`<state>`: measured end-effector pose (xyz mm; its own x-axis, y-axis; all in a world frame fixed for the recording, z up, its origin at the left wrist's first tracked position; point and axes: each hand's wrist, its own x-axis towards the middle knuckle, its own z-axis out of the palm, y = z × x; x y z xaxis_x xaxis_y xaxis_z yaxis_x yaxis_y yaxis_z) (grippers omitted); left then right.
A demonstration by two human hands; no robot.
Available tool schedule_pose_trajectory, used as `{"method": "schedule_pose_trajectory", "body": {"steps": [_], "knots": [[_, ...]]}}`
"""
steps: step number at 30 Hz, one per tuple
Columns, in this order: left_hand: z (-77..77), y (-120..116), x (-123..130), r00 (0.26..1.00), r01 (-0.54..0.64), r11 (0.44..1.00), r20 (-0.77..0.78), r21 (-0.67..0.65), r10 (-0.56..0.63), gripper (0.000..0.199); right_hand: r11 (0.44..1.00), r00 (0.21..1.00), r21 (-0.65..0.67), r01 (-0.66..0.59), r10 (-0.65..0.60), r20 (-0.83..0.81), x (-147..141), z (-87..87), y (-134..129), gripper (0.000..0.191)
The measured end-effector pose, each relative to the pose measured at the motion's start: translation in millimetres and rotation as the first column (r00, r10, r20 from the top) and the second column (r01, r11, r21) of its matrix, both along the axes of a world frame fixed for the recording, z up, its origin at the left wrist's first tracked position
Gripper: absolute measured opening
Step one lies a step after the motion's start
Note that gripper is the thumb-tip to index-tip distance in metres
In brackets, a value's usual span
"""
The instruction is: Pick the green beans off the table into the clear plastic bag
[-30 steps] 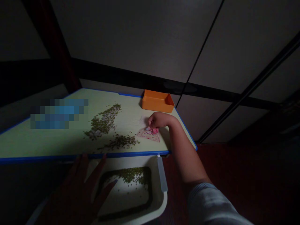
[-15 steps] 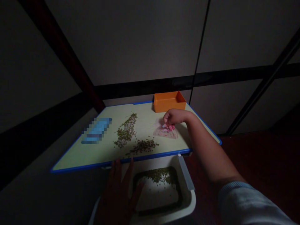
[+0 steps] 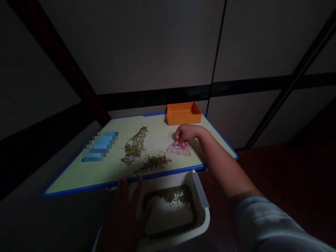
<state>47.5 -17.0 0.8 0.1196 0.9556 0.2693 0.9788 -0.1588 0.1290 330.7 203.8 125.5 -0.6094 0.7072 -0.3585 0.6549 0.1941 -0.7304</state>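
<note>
On the right half of a pale yellow board (image 3: pixel 105 175) with a blue edge lies a clear protractor (image 3: pixel 179 150) with pink marks. My right hand (image 3: pixel 187 133) is closed over its upper part, fingertips bent down at small pink pieces (image 3: pixel 183 144); what the fingers hold, if anything, is hidden. My left hand (image 3: pixel 128 206) lies in shadow at the board's front edge, fingers spread, over the left side of a white bin (image 3: pixel 204 220) with small green grains (image 3: pixel 173 194) inside. Green grains (image 3: pixel 136 143) are strewn on the board's middle, with a darker patch (image 3: pixel 156 161) near the front edge.
An orange open box (image 3: pixel 183 114) stands at the board's back right. A blurred blue object (image 3: pixel 101 146) lies at the left. Behind the board rises a grey panelled wall (image 3: pixel 152 45) with a black band. Dark red floor (image 3: pixel 275 175) shows at the right.
The whole view has shifted, so the board and everything on it appear a little further left. My right hand stays at the pink pieces, and my left hand keeps its place by the edge.
</note>
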Motion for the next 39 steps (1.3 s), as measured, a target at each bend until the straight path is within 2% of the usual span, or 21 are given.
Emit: {"method": "schedule_pose_trajectory", "body": {"steps": [7, 18, 22, 25, 30, 39], "knots": [[1.0, -0.7, 3.7, 1.000, -0.007, 0.999, 0.025, 0.039, 0.006, 0.074, 0.998, 0.996, 0.022, 0.058, -0.059, 0.060, 3.9, 2.6, 1.8, 0.022], [-1.0, 0.0, -1.4, 1.000, -0.018, 0.999, -0.013, -0.036, 0.017, 0.077, 0.982, 0.986, 0.167, 0.087, -0.109, 0.123, 7.4, 4.4, 3.6, 0.020], [-3.1, -0.3, -2.1, 1.000, -0.001, 1.000, -0.011, 0.005, 0.002, 0.077, 0.968, 0.993, 0.246, 0.054, -0.077, 0.084, 7.9, 5.4, 3.9, 0.015], [-3.2, -0.2, -1.1, 1.000, 0.009, 1.000, 0.003, 0.028, -0.009, 0.076, 0.978, 0.999, 0.207, 0.035, -0.043, 0.031, 6.1, 3.5, 2.9, 0.014], [-1.0, -0.4, 0.6, 1.000, -0.008, 1.000, 0.014, 0.002, 0.008, 0.075, 0.983, 0.997, 0.182, 0.033, -0.044, 0.056, 2.7, -0.1, 3.2, 0.015], [-0.2, 0.4, -1.1, 1.000, -0.009, 1.000, -0.006, -0.013, 0.009, 0.076, 0.916, 0.957, 0.401, 0.023, -0.135, 0.255, 3.8, 6.0, 3.1, 0.008]]}}
